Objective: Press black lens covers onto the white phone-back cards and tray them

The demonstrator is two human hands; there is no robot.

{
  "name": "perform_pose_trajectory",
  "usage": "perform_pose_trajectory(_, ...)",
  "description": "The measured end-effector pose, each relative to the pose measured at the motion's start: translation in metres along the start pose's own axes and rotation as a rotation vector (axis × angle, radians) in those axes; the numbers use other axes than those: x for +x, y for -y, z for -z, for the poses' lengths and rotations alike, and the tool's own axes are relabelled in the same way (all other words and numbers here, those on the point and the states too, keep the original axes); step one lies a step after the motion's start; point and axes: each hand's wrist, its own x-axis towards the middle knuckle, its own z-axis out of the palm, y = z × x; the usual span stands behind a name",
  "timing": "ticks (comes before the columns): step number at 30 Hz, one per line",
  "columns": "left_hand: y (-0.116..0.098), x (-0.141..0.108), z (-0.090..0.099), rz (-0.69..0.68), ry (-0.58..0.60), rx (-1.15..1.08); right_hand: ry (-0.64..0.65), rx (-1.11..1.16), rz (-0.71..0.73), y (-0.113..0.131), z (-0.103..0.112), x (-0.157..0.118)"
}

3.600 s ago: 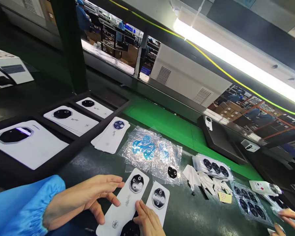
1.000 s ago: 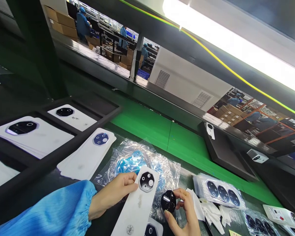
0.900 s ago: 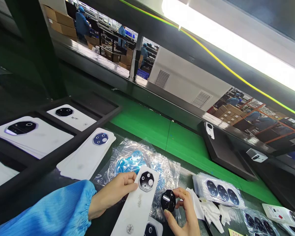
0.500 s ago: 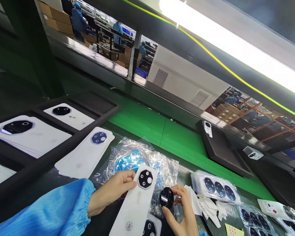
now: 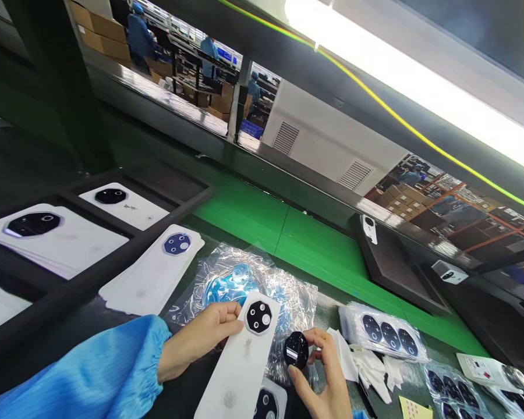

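The left hand [image 5: 201, 340] is gripping the edge of a white card [image 5: 240, 366] with its fingers curled, while the right hand [image 5: 323, 372] is pinching a black disc [image 5: 296, 351] between thumb and fingertips, just beside the card, near the worktop's near edge. The card's black octagonal camera ring [image 5: 258, 317] is already showing its lenses. A second card [image 5: 266, 404] is lying under it, partly hidden. A black tray [image 5: 113, 259] is holding stacked cards [image 5: 56, 235], and a loose stack [image 5: 152, 273] is resting beside it. A foil pack of black lens pieces [image 5: 384, 340] is lying full to the right. How many pieces are done is hard to tell from this angle.
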Motion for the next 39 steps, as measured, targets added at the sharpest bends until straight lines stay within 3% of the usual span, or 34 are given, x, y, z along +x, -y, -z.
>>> perform_pose_trajectory(23, -0.010, -0.005, -0.002, 0.027, 0.025, 0.009, 0.000, -0.007, 0.006, 0.005, -0.002, 0.000)
perform_pose_trajectory(30, -0.005, -0.011, -0.005, -0.055, 0.020, -0.049, 0.114, -0.065, 0.065, 0.027, 0.001, 0.019)
perform_pose_trajectory(35, 0.003, -0.012, -0.010, -0.042, 0.050, -0.079, 0.280, -0.137, 0.216, 0.032, -0.012, 0.035)
perform_pose_trajectory(39, 0.005, -0.014, -0.013, -0.065, 0.058, -0.062, 0.313, -0.186, 0.268, 0.031, -0.020, 0.036)
